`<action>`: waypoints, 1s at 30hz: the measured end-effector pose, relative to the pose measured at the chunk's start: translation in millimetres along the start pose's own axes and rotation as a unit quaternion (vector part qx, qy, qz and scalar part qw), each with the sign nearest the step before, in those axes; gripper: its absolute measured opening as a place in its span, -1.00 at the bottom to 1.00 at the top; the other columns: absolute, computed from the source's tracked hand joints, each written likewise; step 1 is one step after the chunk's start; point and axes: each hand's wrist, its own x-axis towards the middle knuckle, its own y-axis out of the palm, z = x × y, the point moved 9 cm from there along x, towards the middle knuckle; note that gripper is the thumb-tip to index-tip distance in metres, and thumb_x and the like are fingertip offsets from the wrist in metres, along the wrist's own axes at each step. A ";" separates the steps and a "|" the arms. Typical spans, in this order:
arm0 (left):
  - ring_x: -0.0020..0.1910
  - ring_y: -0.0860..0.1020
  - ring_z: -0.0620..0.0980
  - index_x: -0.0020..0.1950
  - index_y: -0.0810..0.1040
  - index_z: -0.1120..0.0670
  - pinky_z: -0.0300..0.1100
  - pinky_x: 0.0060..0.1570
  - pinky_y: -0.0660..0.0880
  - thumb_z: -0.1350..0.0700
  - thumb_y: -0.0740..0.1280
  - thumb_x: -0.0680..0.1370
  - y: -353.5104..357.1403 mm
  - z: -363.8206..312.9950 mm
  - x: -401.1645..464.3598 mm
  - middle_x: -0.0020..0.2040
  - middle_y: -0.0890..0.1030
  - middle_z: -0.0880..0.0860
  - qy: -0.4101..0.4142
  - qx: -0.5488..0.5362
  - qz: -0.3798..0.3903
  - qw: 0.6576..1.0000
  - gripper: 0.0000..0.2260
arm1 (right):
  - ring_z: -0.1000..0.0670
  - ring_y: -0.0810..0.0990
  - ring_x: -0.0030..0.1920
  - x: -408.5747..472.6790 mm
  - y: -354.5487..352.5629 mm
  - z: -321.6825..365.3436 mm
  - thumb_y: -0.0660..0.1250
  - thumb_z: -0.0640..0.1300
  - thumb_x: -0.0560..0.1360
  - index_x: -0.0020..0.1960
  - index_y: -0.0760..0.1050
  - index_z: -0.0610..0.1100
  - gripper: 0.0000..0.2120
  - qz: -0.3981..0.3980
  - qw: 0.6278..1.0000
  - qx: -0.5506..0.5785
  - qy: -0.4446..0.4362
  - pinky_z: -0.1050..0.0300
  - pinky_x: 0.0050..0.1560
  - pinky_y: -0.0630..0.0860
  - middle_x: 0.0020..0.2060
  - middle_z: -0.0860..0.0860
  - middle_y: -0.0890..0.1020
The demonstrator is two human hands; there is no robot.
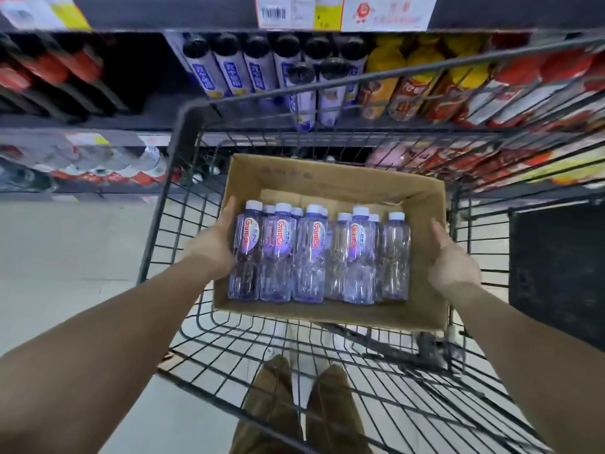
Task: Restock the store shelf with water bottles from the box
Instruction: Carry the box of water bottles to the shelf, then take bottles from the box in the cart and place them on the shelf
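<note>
Inside the black wire cart (157,224), the brown cardboard box (330,311) holds clear white-capped water bottles (314,253). Our left hand (212,244) presses flat-fingered against the leftmost bottle; our right hand (453,257) hovers released. We grip bottles mid-body before lifting toward the dark shelf (98,121) beyond.

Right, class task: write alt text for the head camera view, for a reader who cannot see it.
A person's left hand and right hand reach to either side of a cardboard box of clear water bottles with white caps, which sits in a black wire shopping cart. Store shelves of bottled drinks stand behind the cart.
</note>
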 end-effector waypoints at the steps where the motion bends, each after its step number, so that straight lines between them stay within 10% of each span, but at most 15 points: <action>1: -0.20 0.51 0.07 0.52 -0.29 -0.29 -0.10 -0.13 0.46 0.11 0.37 0.49 0.0 0.3 -0.3 -0.05 0.56 0.07 0.003 -0.007 0.012 1.000 -0.07 | -0.21 0.61 0.07 -1.6 1.1 0.6 0.21 -0.38 0.48 0.56 -0.04 0.20 -0.16 0.011 1.000 0.014 0.007 0.05 -0.07 0.47 0.24 -0.13 0.58; 5: 0.01 0.59 0.13 0.58 -0.20 -0.20 -0.11 0.02 0.51 0.12 0.44 0.46 0.8 -2.4 -9.3 0.26 0.57 0.15 0.012 -0.063 0.032 0.997 -0.05 | -0.25 0.29 0.44 -17.5 -15.2 19.7 0.42 -0.13 0.44 0.56 0.09 0.04 -0.20 -0.077 0.996 0.051 0.016 -0.09 0.40 0.32 0.53 -0.18 0.16; 11: 0.30 0.40 0.23 0.49 0.34 0.06 0.03 0.31 0.34 0.11 0.48 0.44 -30.0 -34.4 -47.9 0.34 0.46 0.21 0.113 -0.081 -0.216 0.966 -0.36 | -0.20 0.29 0.42 -42.1 13.8 74.3 0.43 -0.05 0.47 0.53 0.18 -0.05 -0.28 -0.041 0.984 0.168 -0.039 -0.02 0.40 0.26 0.42 -0.18 0.37; 20: 0.22 0.48 0.13 0.48 0.33 -0.02 -0.04 0.23 0.43 -0.02 0.48 0.44 20.9 -39.5 -40.4 0.24 0.48 0.11 0.057 -0.146 -0.117 0.981 -0.35 | -0.16 0.49 0.26 -43.6 68.3 68.7 0.45 0.07 0.44 0.51 0.15 -0.23 -0.18 0.118 0.975 0.178 0.055 0.06 0.22 0.43 0.34 -0.18 0.46; 25: 0.21 0.52 0.08 0.47 0.36 -0.01 -0.06 0.24 0.46 -0.05 0.50 0.43 27.2 -38.4 -37.9 0.31 0.48 0.09 0.054 -0.169 -0.083 0.981 -0.35 | -0.09 0.55 -0.07 -44.7 62.9 73.5 0.44 0.01 0.43 0.43 0.31 -0.26 -0.31 0.131 0.972 0.189 0.051 0.06 0.04 0.54 -0.10 -0.08 0.50; 30: 0.17 0.51 -0.05 0.44 0.39 0.02 -0.22 0.14 0.41 -0.10 0.52 0.41 37.7 -57.0 -40.6 0.28 0.53 0.00 0.049 -0.300 0.070 0.950 -0.35 | 0.03 0.47 -0.11 -69.8 40.7 102.7 0.46 -0.04 0.45 0.43 0.33 -0.19 -0.37 0.134 0.951 0.278 -0.008 0.20 -0.06 0.41 0.01 0.01 0.54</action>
